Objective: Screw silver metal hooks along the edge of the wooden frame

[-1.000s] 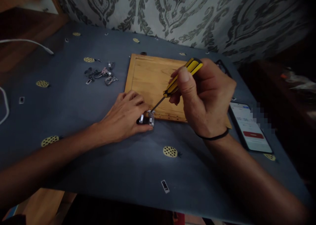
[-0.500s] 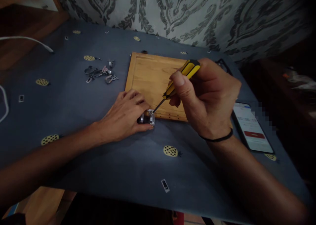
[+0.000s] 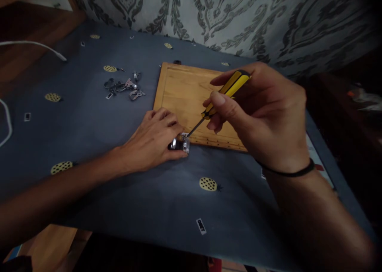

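My left hand (image 3: pixel 153 138) lies on the blue cloth and pinches a small metal hinge piece (image 3: pixel 180 143) against the near edge of a wooden board (image 3: pixel 186 93). My right hand (image 3: pixel 262 113) is closed round a yellow and black screwdriver (image 3: pixel 227 92), held slanted down to the left. Its thin tip touches the top of the metal piece. A black band circles my right wrist.
A heap of small metal parts (image 3: pixel 123 87) lies left of the board. A white cable (image 3: pixel 36 47) runs across the far left. The patterned blue cloth (image 3: pixel 119 192) covers the table; a phone (image 3: pixel 320 164) is mostly hidden behind my right wrist. Patterned wall behind.
My right hand has turned and shifted right, its fingers now stretched further along the screwdriver handle; it now covers the phone. The left hand and the metal piece have stayed put.
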Demonstrator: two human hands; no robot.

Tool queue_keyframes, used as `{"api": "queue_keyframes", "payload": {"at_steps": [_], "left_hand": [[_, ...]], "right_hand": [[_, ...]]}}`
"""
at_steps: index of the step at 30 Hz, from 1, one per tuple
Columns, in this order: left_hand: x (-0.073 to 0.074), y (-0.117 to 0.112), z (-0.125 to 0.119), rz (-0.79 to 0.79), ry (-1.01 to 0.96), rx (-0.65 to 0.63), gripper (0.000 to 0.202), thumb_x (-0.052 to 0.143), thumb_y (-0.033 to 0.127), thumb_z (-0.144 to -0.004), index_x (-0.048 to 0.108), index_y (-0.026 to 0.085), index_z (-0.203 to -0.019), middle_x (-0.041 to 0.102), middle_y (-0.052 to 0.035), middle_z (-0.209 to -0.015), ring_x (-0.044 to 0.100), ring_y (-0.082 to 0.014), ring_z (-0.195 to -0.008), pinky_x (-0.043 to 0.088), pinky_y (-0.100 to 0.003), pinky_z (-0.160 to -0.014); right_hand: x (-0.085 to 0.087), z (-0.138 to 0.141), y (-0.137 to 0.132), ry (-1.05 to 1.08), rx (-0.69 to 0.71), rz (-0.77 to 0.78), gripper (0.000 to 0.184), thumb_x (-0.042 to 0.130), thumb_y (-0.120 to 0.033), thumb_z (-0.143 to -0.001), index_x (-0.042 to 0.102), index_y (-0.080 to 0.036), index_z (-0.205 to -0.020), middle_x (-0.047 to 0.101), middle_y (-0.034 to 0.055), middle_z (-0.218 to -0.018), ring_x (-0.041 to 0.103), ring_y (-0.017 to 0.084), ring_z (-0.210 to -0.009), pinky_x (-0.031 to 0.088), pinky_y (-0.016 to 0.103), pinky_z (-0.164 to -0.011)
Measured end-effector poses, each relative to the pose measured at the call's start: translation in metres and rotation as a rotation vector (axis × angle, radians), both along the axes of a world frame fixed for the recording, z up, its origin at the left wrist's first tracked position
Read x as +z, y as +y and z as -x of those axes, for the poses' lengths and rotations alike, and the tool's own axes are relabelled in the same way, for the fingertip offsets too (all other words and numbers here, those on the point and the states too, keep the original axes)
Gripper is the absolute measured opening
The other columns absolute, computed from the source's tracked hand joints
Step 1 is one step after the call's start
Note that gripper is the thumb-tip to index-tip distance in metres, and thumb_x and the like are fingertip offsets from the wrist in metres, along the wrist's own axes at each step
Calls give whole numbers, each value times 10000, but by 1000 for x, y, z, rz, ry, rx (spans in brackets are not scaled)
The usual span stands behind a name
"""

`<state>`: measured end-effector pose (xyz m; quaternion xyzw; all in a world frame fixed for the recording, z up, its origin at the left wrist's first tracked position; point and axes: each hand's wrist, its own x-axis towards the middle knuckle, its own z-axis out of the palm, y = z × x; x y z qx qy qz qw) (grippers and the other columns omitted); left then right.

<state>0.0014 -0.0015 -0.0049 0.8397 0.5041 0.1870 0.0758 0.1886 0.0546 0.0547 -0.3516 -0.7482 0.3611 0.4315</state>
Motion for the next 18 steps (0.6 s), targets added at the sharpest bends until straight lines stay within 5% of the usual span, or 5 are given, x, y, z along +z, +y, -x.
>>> {"api": "queue_keyframes", "payload": {"at_steps": [7, 13, 18], "left_hand": [[-2, 1, 1, -16, 4, -5, 380, 767, 491, -861, 697, 170, -1050, 668, -73, -1068, 540, -295, -1116, 412, -447, -935], [2, 0, 0, 13, 20, 6, 375, 785, 483, -845, 694, 169, -1028, 668, -73, -1065, 545, -301, -1115, 422, -453, -933], [3, 1, -2, 14, 31, 18, 372, 787, 484, -840, 699, 168, -1015, 667, -75, -1044, 545, -305, -1114, 426, -458, -932]], "right_hand": [[6, -9, 9, 17, 145, 93, 251, 773, -440, -867, 703, -217, -959, 684, -13, -773, 683, 112, -542, 592, 269, -544], [2, -6, 8, 114, 148, 126, 312, 855, -387, -788, 595, -216, -763, 695, -24, -744, 633, 89, -472, 530, 237, -435], [4, -5, 10, 121, 209, 174, 351, 873, -389, -763, 563, -226, -784, 714, -30, -789, 653, 86, -500, 567, 228, -477]]}}
